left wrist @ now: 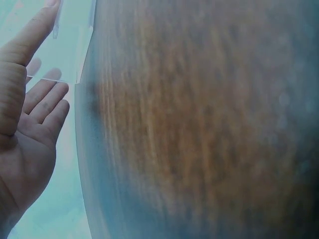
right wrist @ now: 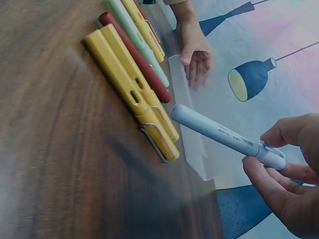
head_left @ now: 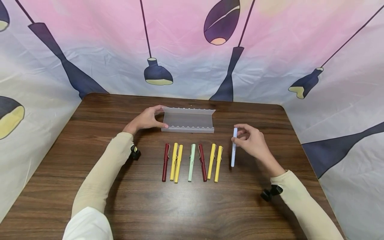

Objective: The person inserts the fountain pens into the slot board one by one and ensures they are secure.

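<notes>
A clear plastic pen tray [head_left: 188,119] with notched edges lies toward the back of the table. My left hand [head_left: 145,118] holds its left end, thumb at the front corner and a finger at the back one. To the right, my right hand [head_left: 253,141] pinches a pale lavender pen [head_left: 233,156] near its capped upper end. In the right wrist view that pen [right wrist: 219,132] is tilted, apart from the table. Below the tray lie a dark red pen [head_left: 165,163], yellow pens [head_left: 174,162], a mint green pen [head_left: 191,163], another dark red pen [head_left: 202,163] and more yellow pens [head_left: 211,162].
The brown wooden table [head_left: 180,213] ends at a printed fabric backdrop [head_left: 186,40] behind and at the sides. Bare wood shows in front of the pen row and on both sides of it.
</notes>
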A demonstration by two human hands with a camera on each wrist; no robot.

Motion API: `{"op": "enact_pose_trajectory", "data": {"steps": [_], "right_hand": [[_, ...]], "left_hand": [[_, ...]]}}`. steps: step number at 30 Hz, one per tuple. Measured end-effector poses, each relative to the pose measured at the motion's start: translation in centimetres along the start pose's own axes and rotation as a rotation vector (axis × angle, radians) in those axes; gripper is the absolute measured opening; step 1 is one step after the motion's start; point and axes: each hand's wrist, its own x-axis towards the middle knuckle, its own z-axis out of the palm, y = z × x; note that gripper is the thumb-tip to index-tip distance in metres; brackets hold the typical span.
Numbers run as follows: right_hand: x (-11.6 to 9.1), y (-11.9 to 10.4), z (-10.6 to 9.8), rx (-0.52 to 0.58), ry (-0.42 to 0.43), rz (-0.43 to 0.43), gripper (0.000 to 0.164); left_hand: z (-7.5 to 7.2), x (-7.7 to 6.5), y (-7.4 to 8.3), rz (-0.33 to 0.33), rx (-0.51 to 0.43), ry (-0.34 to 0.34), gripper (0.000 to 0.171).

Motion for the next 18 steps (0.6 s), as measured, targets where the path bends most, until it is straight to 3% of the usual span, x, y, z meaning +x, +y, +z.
{"op": "enact_pose_trajectory", "data": {"steps": [18], "right_hand": [[3.1,-1.5,0.2,0.055,0.082,-0.109,0.047]], "left_hand": [[0.0,-0.1,-0.2,0.009,-0.012,-0.003,0.088]]}}
